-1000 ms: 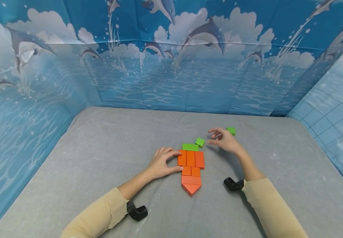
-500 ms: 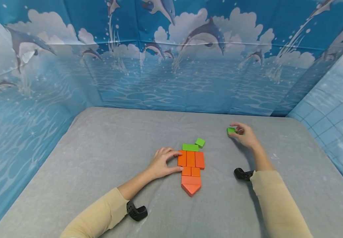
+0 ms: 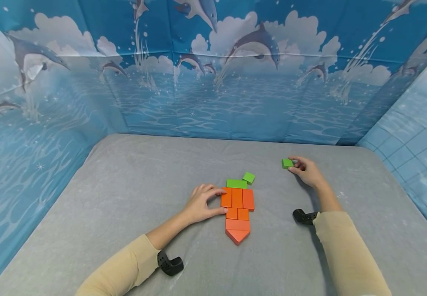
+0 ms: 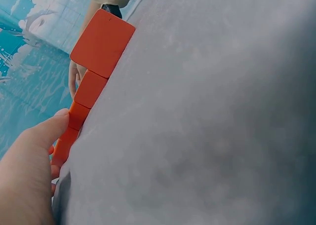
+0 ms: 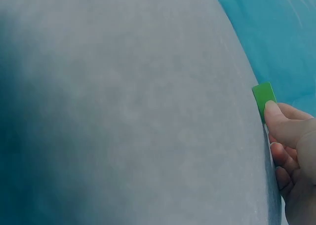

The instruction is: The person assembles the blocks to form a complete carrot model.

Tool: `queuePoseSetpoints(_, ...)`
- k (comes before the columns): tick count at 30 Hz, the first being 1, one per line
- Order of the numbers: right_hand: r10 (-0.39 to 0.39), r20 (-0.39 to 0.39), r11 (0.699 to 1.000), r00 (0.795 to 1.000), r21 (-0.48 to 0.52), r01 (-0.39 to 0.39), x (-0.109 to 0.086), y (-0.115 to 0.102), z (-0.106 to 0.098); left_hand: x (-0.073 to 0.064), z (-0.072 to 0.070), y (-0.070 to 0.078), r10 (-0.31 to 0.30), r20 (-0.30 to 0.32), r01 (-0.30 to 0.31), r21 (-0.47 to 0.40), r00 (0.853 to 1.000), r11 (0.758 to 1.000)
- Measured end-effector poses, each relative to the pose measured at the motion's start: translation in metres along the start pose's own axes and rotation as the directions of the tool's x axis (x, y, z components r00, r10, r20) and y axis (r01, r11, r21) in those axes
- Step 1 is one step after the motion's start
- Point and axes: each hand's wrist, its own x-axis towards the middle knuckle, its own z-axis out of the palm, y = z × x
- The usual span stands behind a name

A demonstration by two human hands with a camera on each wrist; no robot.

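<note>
In the head view, my left hand [image 3: 203, 202] is at the left side of an arrow-like layout of orange blocks. Its thumb and index finger hold the ends of the leftmost orange block [image 3: 227, 199]; the left wrist view shows the thumb [image 4: 58, 120] against the orange row. A long green block [image 3: 237, 183] lies along the layout's far end, with a small green block [image 3: 248, 177] tilted at its right corner. Farther right, my right hand [image 3: 307, 172] pinches another green block [image 3: 286, 163] between thumb and fingers, the thumb showing on its side in the right wrist view.
All the blocks are on a grey cloth-covered table [image 3: 161, 164]. Nearest me, the layout ends in an orange triangular block [image 3: 237, 236]. Blue dolphin-print curtains [image 3: 213, 98] hang around the table's far and side edges. Black wrist mounts [image 3: 170, 264] stick out at both sleeves.
My right hand has moved right and away from beside the small green block to the far green block, and now pinches it. The left hand stays at the orange blocks.
</note>
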Motion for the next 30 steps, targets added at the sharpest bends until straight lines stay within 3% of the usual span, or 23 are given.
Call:
queuePoseSetpoints(6, 0.009, -0.013, 1.000, 1.000, -0.011, -0.010, 0.000, -0.006, 0.001, -0.001, 0.001, 0.000, 0.012, -0.009, -0.012, 0.009, 1.000, 1.000)
queuePoseSetpoints(10, 0.015, 0.023, 1.000, 1.000, 0.018, -0.015, 0.003, -0.020, 0.004, -0.001, 0.001, -0.001, 0.005, -0.003, -0.004, 0.011, 1.000, 1.000)
queuePoseSetpoints(15, -0.077, 0.074, 0.994, 0.994, 0.081, 0.071, 0.011, -0.053, 0.016, -0.001, 0.001, -0.001, 0.013, -0.014, -0.013, 0.000, 1.000, 1.000)
queuePoseSetpoints(23, -0.297, 0.170, 0.951, 0.940, 0.140, 0.275, 0.019, -0.107, 0.049, 0.000, 0.000, -0.001, 0.006, -0.005, -0.006, -0.004, 1.000, 1.000)
queuePoseSetpoints(30, -0.344, 0.266, 0.939, 0.901, 0.106, 0.327, 0.024, -0.125, 0.076, 0.000, 0.000, -0.001, 0.008, -0.003, -0.008, 0.000, 1.000, 1.000)
